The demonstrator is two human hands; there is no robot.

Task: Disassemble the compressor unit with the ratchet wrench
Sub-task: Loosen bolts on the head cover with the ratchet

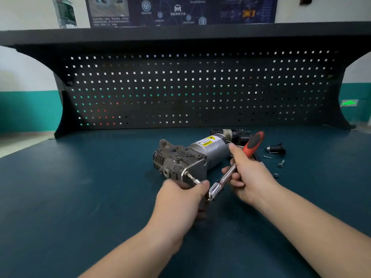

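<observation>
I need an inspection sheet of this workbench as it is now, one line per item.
Surface: dark blue bench top.
Job's things: compressor lying on its side; ratchet wrench with its bit at the compressor's front plate.
Clutter: loose screws, small black part.
Grippers: left hand holds the bit end; right hand grips the wrench.
Cables: nothing seen.
Surroundings: black pegboard, poster, bottle.

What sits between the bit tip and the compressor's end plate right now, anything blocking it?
Nothing visible blocks it. The bit, pinched by the left hand, points at the end plate of the compressor. The right hand holds the ratchet wrench off to the side.
</observation>
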